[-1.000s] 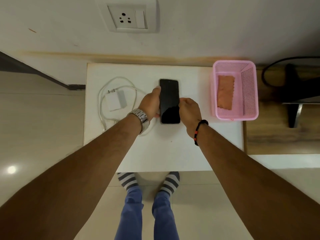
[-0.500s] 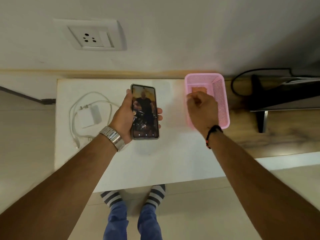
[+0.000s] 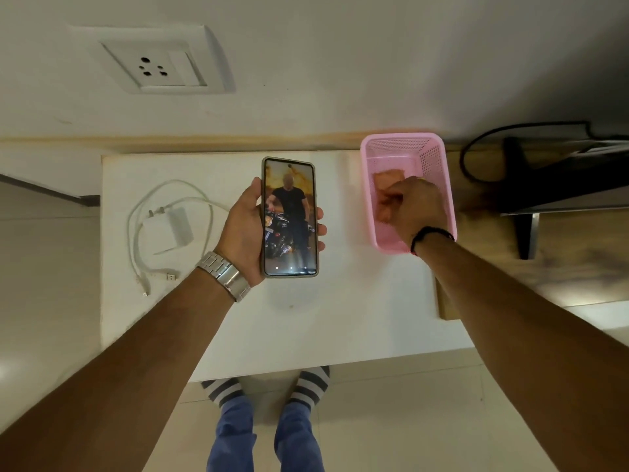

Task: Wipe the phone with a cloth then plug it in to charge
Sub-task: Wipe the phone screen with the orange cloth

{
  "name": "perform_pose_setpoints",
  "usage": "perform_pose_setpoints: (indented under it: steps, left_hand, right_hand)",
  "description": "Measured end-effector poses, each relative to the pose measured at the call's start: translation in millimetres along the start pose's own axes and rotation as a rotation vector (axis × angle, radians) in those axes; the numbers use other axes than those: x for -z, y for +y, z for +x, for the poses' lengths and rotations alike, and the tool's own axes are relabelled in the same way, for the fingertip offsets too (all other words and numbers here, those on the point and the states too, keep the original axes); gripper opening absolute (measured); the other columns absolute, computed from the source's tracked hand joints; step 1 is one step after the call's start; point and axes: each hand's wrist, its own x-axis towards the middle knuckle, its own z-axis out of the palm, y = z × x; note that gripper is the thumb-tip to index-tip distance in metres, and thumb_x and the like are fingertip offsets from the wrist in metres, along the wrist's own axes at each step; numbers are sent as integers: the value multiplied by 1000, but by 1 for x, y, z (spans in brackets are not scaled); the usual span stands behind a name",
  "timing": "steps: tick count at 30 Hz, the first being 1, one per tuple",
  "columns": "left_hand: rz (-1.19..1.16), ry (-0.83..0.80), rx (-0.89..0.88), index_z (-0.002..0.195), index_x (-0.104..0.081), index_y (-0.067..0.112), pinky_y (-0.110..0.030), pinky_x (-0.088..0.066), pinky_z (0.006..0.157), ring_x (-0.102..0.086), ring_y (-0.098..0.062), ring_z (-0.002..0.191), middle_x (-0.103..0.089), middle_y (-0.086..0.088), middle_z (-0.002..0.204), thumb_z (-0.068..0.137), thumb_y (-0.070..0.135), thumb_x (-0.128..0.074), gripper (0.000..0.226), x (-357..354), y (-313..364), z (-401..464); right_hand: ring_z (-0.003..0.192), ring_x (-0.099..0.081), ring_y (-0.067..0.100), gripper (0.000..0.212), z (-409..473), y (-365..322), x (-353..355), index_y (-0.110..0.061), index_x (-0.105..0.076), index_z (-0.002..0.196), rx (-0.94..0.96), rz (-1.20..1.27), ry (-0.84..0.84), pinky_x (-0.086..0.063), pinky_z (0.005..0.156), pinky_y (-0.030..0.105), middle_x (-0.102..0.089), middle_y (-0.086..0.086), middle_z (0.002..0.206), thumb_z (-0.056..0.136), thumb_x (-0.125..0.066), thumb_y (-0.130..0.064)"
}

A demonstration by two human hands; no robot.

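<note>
My left hand (image 3: 243, 229) grips the phone (image 3: 290, 216) above the white table (image 3: 306, 328), screen up and lit with a wallpaper picture. My right hand (image 3: 417, 209) is down inside the pink basket (image 3: 434, 155) at the table's right end, fingers pinched on the orange cloth (image 3: 386, 189), which is bunched under them. A white charger (image 3: 172, 224) with its coiled white cable (image 3: 136, 247) lies on the table's left part. A white wall socket (image 3: 160, 64) sits on the wall above.
A wooden surface (image 3: 561, 253) right of the table carries a dark stand and a black cable (image 3: 476, 148). My striped socks (image 3: 306, 386) show on the tiled floor below the table's near edge.
My left hand lifted the phone off the table and its screen lit up. My right hand let go of the phone, crossed to the pink basket and closed on the cloth.
</note>
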Motion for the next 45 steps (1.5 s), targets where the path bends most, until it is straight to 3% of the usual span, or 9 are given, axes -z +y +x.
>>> perform_pose_setpoints:
  steps: [5,10,15,22,26,32,35,38,45]
  left_hand:
    - [-30,49,-29,115,-75,9,-61,-50,100,-67,-34,97,-69,-17,108,96,77,-26,86,-13,0,-2]
    - [-6,74,-22,137,-57,7,-55,-57,90,-66,-34,98,-66,-18,114,96,78,-23,89,-26,2,-10]
    - [-21,17,-7,140,-57,10,-54,-58,87,-64,-39,103,-65,-19,123,99,68,-24,79,-38,7,-23]
    - [-23,-13,-25,143,-56,13,-53,-60,77,-65,-48,98,-61,-28,125,99,61,-32,70,-53,7,-39]
    - [-26,8,-70,126,-68,13,-54,-60,80,-67,-46,97,-65,-25,119,99,61,-32,66,-57,8,-47]
    - [-27,92,-118,94,-75,16,-34,-60,71,-73,-28,79,-76,-10,91,99,52,-40,51,-65,10,-53]
    - [-100,94,-154,136,-63,5,-44,-58,88,-70,-35,100,-67,-19,120,97,51,-39,65,-66,15,-61]
    - [-100,94,-132,122,-72,4,-51,-42,111,-59,-39,117,-64,-23,127,95,54,-41,64,-60,10,-69]
    - [-65,91,-149,99,-80,14,-40,-61,76,-74,-30,85,-77,-12,97,99,51,-40,55,-60,6,-81]
  right_hand:
    - [84,-69,-2,7,-14,-19,25,-27,-78,80,28,235,137,-50,77,1,-75,-12,78,85,-76,-24]
    - [70,-75,19,9,-62,-59,55,-9,-80,89,87,471,4,-60,74,22,-76,18,77,89,-71,-6]
    - [90,-74,17,12,-97,-97,72,-13,-79,98,311,274,-8,-56,97,34,-79,3,95,92,-71,-20]
    - [88,-69,3,12,-114,-143,67,-30,-75,100,516,195,-10,-59,82,22,-74,-16,92,92,-68,-27]
    - [96,-69,4,26,-118,-154,73,-29,-74,109,570,191,29,-59,88,26,-74,-14,100,90,-63,-43]
    - [100,-65,25,24,-150,-167,55,-14,-72,106,862,-354,-73,-54,85,34,-71,2,114,87,-59,-6]
    - [92,-68,24,31,-183,-153,47,-17,-68,119,909,-478,-242,-58,81,31,-70,5,110,89,-66,-10]
    - [86,-72,27,32,-194,-150,52,-14,-72,114,982,-480,-342,-63,76,39,-74,9,104,82,-77,-11]
    - [91,-65,29,20,-177,-177,50,-10,-73,101,846,-376,-95,-56,79,41,-72,9,103,86,-61,-11]
